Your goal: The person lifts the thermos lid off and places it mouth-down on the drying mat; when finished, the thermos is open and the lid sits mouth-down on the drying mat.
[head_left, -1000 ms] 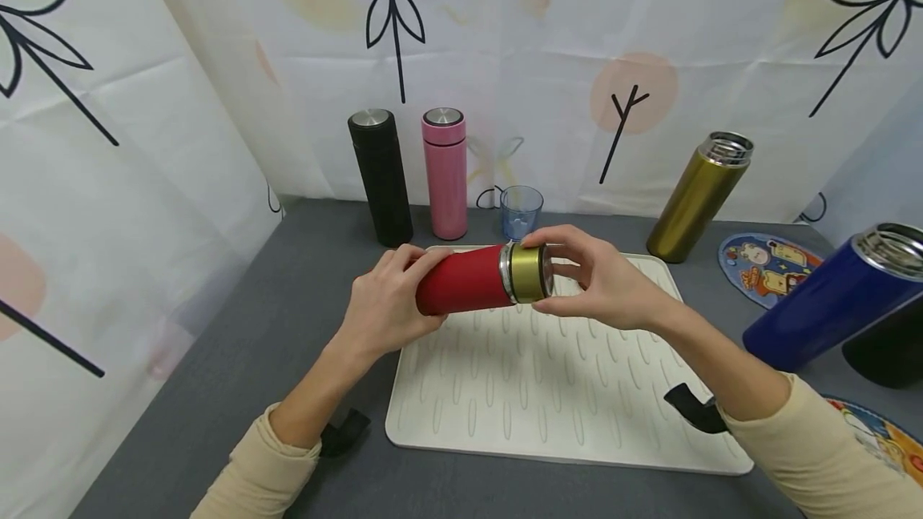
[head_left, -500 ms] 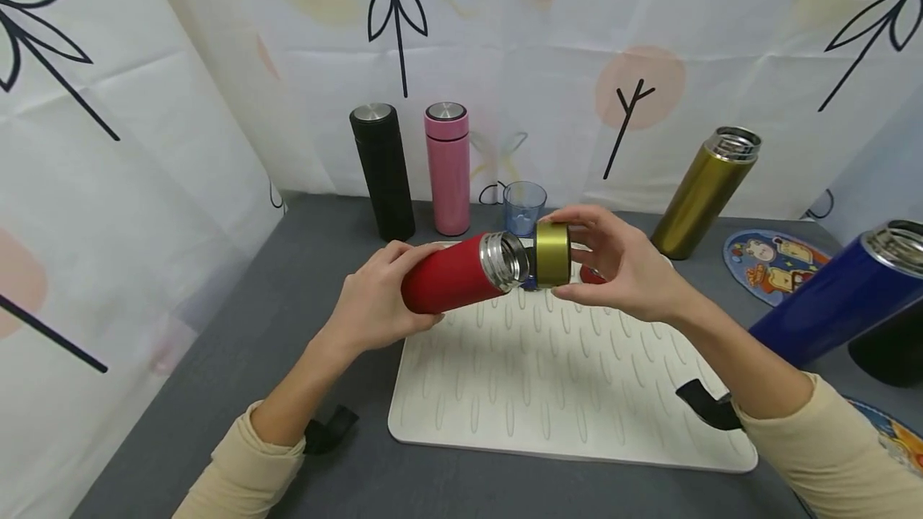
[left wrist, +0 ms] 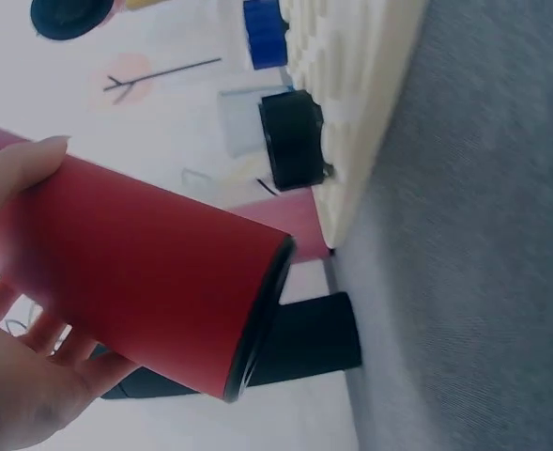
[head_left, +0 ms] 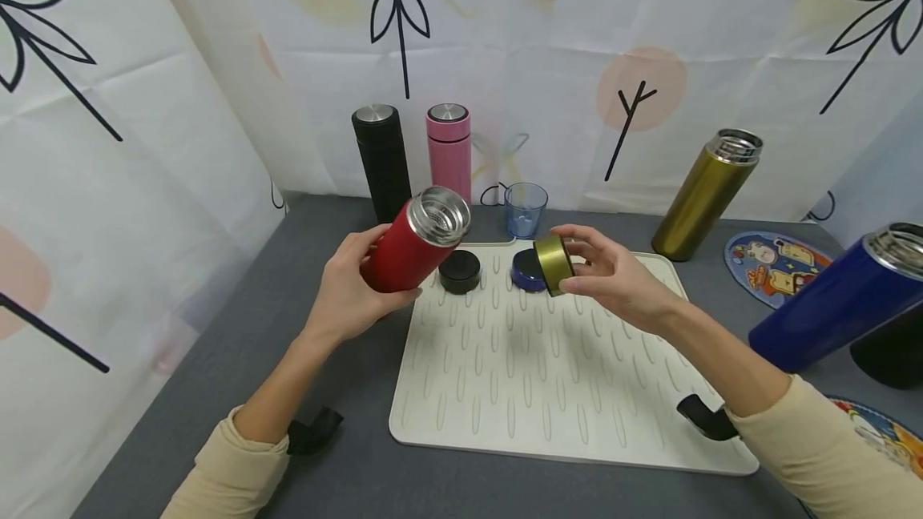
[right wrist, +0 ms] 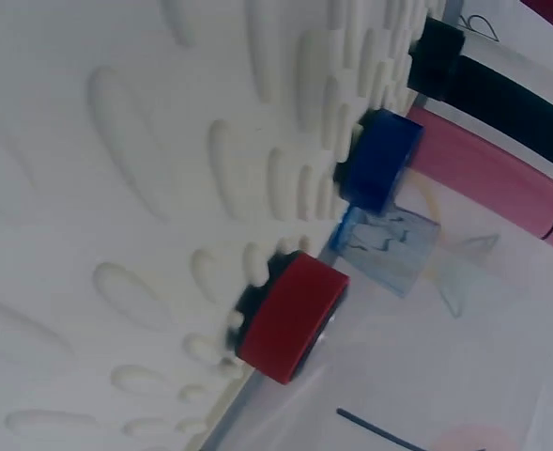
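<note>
In the head view my left hand [head_left: 346,287] grips a red thermos bottle [head_left: 404,257], tilted with its steel mouth uncovered and pointing up and right. A gold lid [head_left: 554,265] is pinched between the thumb and fingers of my right hand [head_left: 613,275], held on its side and apart from the bottle. Below the two hands, a black lid [head_left: 459,272] and a blue lid [head_left: 526,271] lie on the cream ridged mat [head_left: 534,391]. A red lid [right wrist: 295,318] shows on the mat in the right wrist view; my right hand hides it from the head camera.
Along the back stand a black bottle [head_left: 380,158], a pink bottle [head_left: 449,146] and a blue glass [head_left: 525,209]. On the right are an uncapped gold bottle [head_left: 703,203], an uncapped blue bottle [head_left: 829,303] and a patterned coaster [head_left: 775,263].
The gold lid has come off the red bottle in my right hand. My left hand has tipped the bottle's mouth upward and moved it left. The black and blue lids are now uncovered.
</note>
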A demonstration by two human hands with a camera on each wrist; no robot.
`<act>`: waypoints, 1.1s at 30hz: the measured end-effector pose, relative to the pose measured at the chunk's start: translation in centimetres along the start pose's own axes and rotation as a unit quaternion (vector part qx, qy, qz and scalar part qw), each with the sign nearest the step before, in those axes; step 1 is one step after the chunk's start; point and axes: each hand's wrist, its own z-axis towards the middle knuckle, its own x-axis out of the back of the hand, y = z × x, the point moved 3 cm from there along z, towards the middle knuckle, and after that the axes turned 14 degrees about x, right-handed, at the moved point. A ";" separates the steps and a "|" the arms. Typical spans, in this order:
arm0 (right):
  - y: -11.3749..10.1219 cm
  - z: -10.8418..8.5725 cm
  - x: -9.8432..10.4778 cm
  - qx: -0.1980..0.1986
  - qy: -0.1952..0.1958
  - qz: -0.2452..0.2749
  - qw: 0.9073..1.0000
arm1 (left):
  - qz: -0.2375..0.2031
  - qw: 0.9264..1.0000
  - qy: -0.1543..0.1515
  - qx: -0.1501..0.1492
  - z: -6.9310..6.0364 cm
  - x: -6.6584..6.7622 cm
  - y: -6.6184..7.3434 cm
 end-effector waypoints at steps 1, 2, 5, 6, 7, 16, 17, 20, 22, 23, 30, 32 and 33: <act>0.4 0.0 0.0 -0.008 -0.003 -0.006 1.000 | -0.008 1.000 0.006 0.006 0.0 0.1 -0.3; 0.7 0.1 0.0 -0.016 -0.007 -0.010 1.000 | -0.015 1.000 0.013 0.015 0.1 0.3 -0.5; 1.7 0.1 -0.1 -0.040 -0.020 -0.015 0.999 | -0.029 0.998 0.032 0.043 0.3 0.8 -1.3; 2.0 0.1 -0.2 -0.048 -0.027 -0.018 0.998 | -0.032 0.997 0.038 0.053 0.3 1.0 -1.5; 2.3 0.1 -0.3 -0.055 -0.035 -0.022 0.998 | -0.034 0.997 0.042 0.061 0.4 1.2 -1.8; 4.1 0.6 -1.4 -0.090 -0.075 -0.044 0.992 | -0.045 0.989 0.073 0.123 0.8 3.4 -4.6; 4.2 0.7 -1.5 -0.091 -0.074 -0.048 0.992 | -0.046 0.987 0.079 0.131 0.9 3.7 -4.9; 4.5 0.9 -1.9 -0.092 -0.075 -0.064 0.991 | -0.047 0.981 0.095 0.161 0.9 4.7 -5.9; 4.7 1.1 -2.1 -0.092 -0.079 -0.075 0.990 | -0.049 0.977 0.103 0.181 0.9 5.3 -6.5; 4.7 1.2 -2.3 -0.092 -0.082 -0.081 0.989 | -0.049 0.975 0.107 0.189 0.9 5.7 -6.7; 5.4 2.2 -4.1 -0.091 -0.122 -0.124 0.981 | -0.037 0.968 0.124 0.216 0.3 7.7 -8.5; 5.7 2.4 -4.6 -0.087 -0.135 -0.138 0.977 | -0.035 0.966 0.126 0.225 0.0 8.2 -9.0; 5.8 2.6 -4.9 -0.083 -0.141 -0.148 0.975 | -0.031 0.964 0.126 0.231 -0.2 8.5 -9.3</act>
